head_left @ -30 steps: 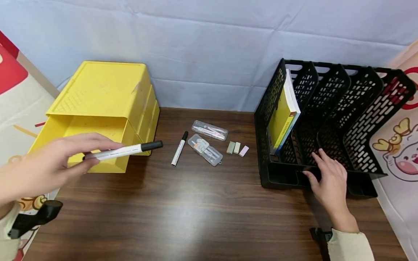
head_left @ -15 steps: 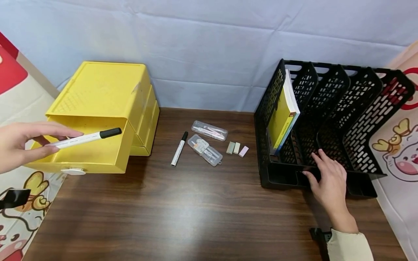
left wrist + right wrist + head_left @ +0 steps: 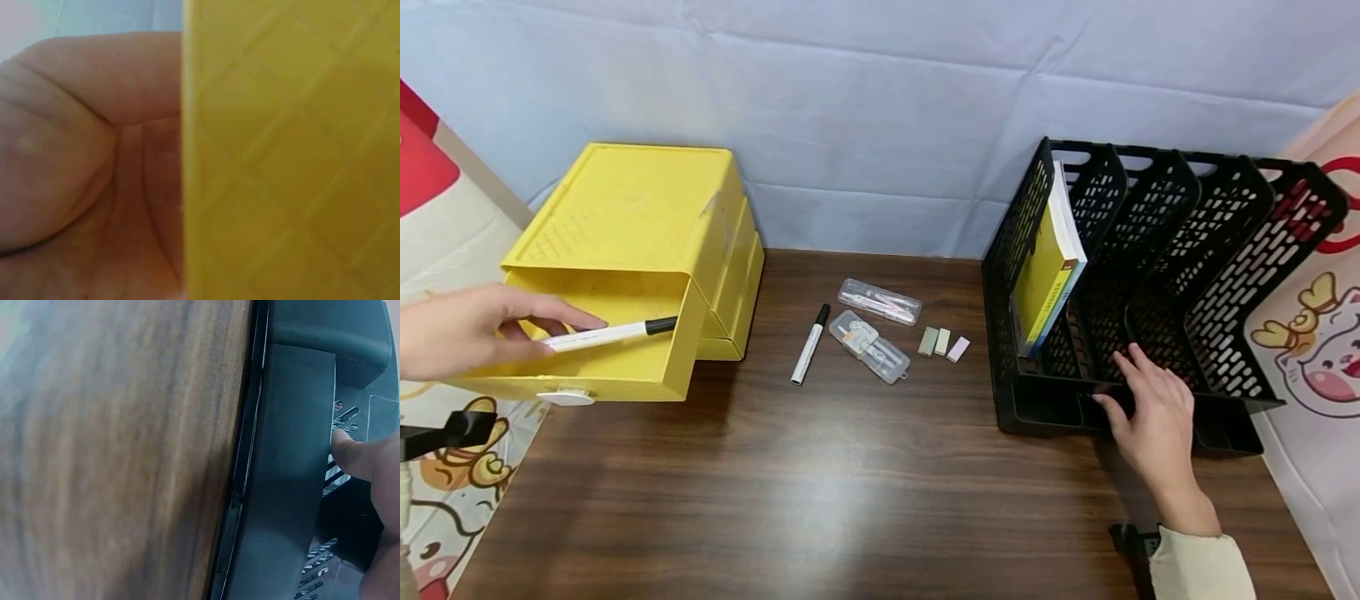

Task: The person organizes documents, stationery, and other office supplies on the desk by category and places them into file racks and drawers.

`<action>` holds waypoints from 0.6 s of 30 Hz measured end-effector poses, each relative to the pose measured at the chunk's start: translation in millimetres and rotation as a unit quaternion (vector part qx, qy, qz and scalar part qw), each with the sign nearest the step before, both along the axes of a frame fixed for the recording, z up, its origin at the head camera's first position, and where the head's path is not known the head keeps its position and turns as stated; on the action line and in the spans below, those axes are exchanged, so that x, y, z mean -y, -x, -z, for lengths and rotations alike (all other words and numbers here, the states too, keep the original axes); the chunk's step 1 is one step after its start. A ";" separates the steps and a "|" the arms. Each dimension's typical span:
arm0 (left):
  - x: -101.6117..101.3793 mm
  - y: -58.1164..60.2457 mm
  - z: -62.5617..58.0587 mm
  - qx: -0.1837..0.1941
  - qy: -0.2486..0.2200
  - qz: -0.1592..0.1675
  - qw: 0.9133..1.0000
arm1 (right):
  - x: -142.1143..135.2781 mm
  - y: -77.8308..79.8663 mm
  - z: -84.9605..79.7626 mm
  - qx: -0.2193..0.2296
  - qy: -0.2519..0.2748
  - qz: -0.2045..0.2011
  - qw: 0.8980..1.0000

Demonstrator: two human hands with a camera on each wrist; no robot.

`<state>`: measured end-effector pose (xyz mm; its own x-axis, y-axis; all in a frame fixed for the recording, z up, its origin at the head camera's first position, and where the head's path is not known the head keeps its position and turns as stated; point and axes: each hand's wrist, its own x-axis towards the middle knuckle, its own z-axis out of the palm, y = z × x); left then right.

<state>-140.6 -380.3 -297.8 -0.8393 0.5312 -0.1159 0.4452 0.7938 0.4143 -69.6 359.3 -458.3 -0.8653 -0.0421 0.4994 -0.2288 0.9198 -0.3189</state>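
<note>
My left hand (image 3: pixel 486 333) pinches a white marker with a black cap (image 3: pixel 610 335), low within the pulled-out top drawer (image 3: pixel 647 390) of a yellow drawer unit (image 3: pixel 625 204). In the left wrist view, the patterned yellow drawer wall (image 3: pixel 294 150) covers the fingertips and the marker; only the palm and part of the fingers (image 3: pixel 119 78) show. On the right, my right hand (image 3: pixel 1157 417) rests at the front edge of a black file rack (image 3: pixel 1060 404), its fingers loosely extended. The right wrist view shows the thumb (image 3: pixel 356 456) against the rack's front ledge (image 3: pixel 290 444).
Mid-table lie a second marker (image 3: pixel 810 346), a clear narrow case (image 3: pixel 880 301), a clear box with a hang tab (image 3: pixel 869 346) and three small blocks, one grey-green (image 3: pixel 928 341), one cream (image 3: pixel 942 342), one pink (image 3: pixel 958 349). Books (image 3: pixel 1051 267) stand in the rack's left slot.
My left hand carries the marker leftward from in front of the drawer, then lowers it inside; the marker's tip now sits below the drawer's side rim. My right hand stays in place.
</note>
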 end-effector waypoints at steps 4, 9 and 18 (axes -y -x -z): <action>3.0 3.0 4.6 0.044 -0.010 0.030 0.999 | 1.0 -0.2 0.1 0.001 0.000 0.000 1.000; 4.3 6.1 9.0 0.077 -0.011 0.054 0.995 | 1.7 -0.2 0.1 0.002 0.000 0.000 1.000; 3.0 7.2 13.7 0.126 -0.009 0.043 0.991 | 1.2 0.3 0.8 -0.002 0.003 -0.001 1.000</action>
